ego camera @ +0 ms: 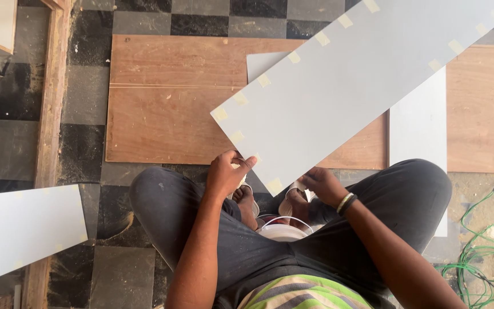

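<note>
Floor (87, 97): grey and black checkered tiles, dusty, with sawdust in patches.
Plywood sheet (167, 103): large brown board lying flat on the floor, ahead of the person's knees; a thin groove runs across its upper part.
Grey panel (350, 74): long, pale grey laminate board, lying slantwise over the plywood sheet from the upper right down to the person's lap. Small squares of masking tape sit at even gaps along both long edges. Its surface is smooth and plain; its lower corner is between the two hands.
Second grey panel (21, 229): same pale grey, on the floor at the lower left, faint tape pieces along its edge.
White strip (418, 126): narrow white board lying partly under the grey panel at the right.
Wooden batten (50, 114): long timber piece running up the left side.
Green cord (481, 257): loose tangle on the floor at the lower right.
White bucket (282, 230): rim and wire handle show between the person's legs; its contents cannot be seen.
Left hand (228, 171): fingers curled, pinching the lower edge of the grey panel near a tape piece.
Right hand (322, 184): fingers bent, touching the panel's lower corner; whether it grips cannot be told. A dark and light band sits on the wrist.
</note>
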